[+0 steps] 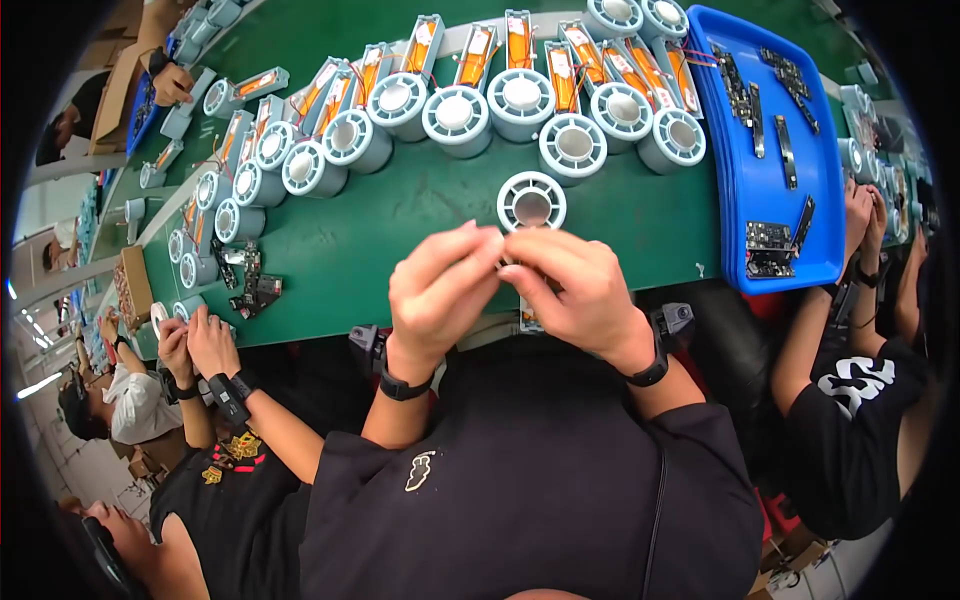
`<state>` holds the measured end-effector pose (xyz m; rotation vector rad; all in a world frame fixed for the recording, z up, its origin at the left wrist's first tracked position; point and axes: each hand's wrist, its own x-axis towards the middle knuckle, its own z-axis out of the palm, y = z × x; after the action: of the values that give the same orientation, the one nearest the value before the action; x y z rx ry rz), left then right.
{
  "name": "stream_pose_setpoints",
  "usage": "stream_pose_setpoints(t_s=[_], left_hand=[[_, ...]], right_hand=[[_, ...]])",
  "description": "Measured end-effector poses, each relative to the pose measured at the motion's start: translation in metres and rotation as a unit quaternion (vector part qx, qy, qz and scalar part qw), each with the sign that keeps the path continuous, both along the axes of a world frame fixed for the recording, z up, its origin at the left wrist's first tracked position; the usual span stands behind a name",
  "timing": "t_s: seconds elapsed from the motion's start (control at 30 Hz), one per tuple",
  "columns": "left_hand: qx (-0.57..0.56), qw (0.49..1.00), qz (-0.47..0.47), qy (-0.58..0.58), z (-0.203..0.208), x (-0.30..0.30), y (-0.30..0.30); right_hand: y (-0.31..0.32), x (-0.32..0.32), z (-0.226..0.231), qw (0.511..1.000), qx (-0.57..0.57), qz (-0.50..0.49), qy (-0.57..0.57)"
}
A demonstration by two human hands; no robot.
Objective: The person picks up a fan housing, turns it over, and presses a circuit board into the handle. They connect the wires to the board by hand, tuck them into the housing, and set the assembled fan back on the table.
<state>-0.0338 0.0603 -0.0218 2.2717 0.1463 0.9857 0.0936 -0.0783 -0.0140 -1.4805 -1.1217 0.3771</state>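
My left hand and my right hand meet at the fingertips in front of my chest. Both are closed in a pinch. Whatever sits between the fingertips is small and mostly covered, so I cannot make out its kind. Just beyond the fingers is the round, vented end of a light blue plastic housing, with an open ring in its middle. My hands cover the part of it nearer to me. Between my wrists, at the table's near edge, a small piece of a pale part shows.
Several similar light blue housings with orange battery packs and thin wires stand in an arc across the green table. At right, a blue tray holds black circuit boards. More boards lie at left. Co-workers' hands work on both sides.
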Motion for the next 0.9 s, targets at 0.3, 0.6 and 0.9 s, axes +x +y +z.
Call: stream_pose_setpoints(t_s=[0.3, 0.6, 0.9], left_hand=[[0.043, 0.992, 0.08, 0.088, 0.019, -0.003, 0.014], [0.017, 0.986, 0.053, 0.156, 0.03, -0.019, 0.016], [-0.125, 0.97, -0.075, 0.194, 0.035, -0.003, -0.014]], right_hand=[[0.002, -0.027, 0.016, 0.956, -0.146, -0.068, -0.244], [-0.013, -0.014, 0.01, 0.968, -0.114, -0.103, -0.199], [-0.015, 0.001, -0.014, 0.972, 0.012, -0.113, -0.206]])
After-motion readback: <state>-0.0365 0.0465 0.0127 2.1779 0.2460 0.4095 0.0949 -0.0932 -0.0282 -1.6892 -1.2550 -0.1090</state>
